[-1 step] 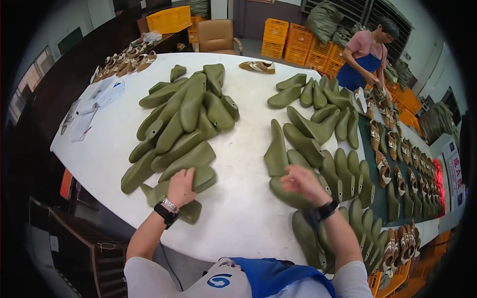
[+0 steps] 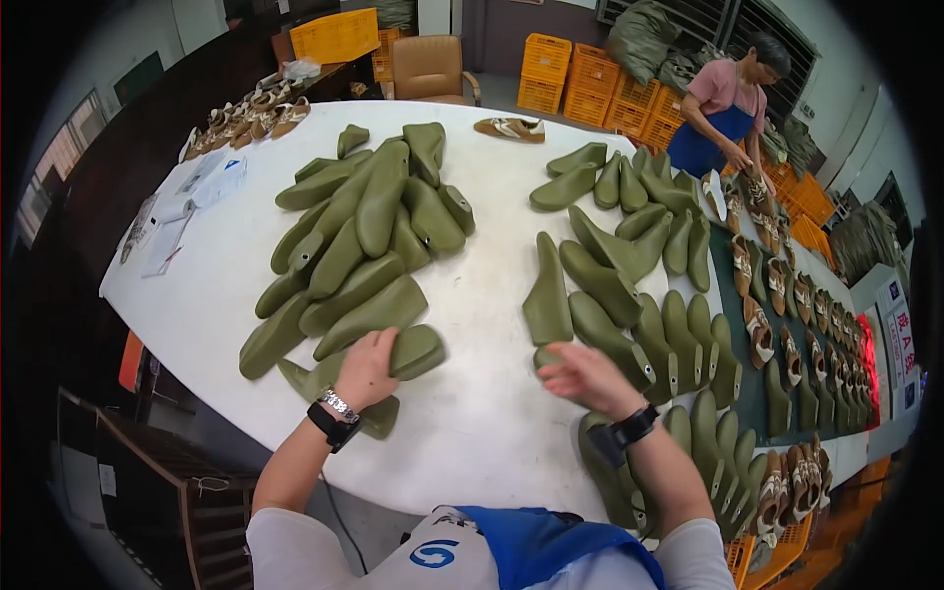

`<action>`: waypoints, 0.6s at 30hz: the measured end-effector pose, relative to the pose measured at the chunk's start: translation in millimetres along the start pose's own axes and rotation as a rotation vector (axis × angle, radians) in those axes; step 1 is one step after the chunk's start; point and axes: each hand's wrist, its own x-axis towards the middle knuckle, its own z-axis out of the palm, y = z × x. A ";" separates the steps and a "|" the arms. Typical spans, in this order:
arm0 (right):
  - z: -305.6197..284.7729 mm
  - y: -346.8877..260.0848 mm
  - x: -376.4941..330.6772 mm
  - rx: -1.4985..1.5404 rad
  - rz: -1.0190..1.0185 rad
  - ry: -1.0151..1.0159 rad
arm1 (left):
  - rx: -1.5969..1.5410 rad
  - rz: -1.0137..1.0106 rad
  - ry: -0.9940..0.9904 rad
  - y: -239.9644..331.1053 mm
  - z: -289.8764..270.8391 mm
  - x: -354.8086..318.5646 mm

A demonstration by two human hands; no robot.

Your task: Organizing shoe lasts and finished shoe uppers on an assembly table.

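Note:
Green shoe lasts lie in a loose pile (image 2: 382, 206) on the left half of a white table. At the pile's near edge, my left hand (image 2: 366, 374) is closed around one shoe last (image 2: 419, 352), whose rounded end sticks out to the right of my fingers. Another shoe last (image 2: 380, 419) lies below that hand. My right hand (image 2: 595, 382) hovers over the near right side, fingers stretched leftward, nothing visible in them. Partly hidden beneath it is a shoe last (image 2: 544, 361). More lasts (image 2: 677, 339) stand and lie in rows to its right.
Brown sneakers and lasts line a green strip (image 2: 733, 315) at the right, where a co-worker (image 2: 723, 108) handles a shoe. A lone sneaker (image 2: 509, 130) sits at the far edge. Papers (image 2: 182, 211) lie at left. Orange crates (image 2: 544, 74) and a chair (image 2: 428, 69) stand behind.
My left hand has shifted slightly right, and the shoe last in it has turned a little. My right hand has moved a short way left, off the lasts' near row.

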 end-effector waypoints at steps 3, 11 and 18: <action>44.4 44.4 -11.8 0.383 0.266 -0.239 | -0.244 0.213 0.115 67.9 5.7 -6.7; 29.1 51.2 -96.0 0.081 0.006 0.038 | -0.509 0.598 -0.021 139.4 109.8 -93.4; 22.5 127.2 -97.1 -1.192 -0.174 0.346 | 0.058 0.072 0.330 15.6 108.4 -64.0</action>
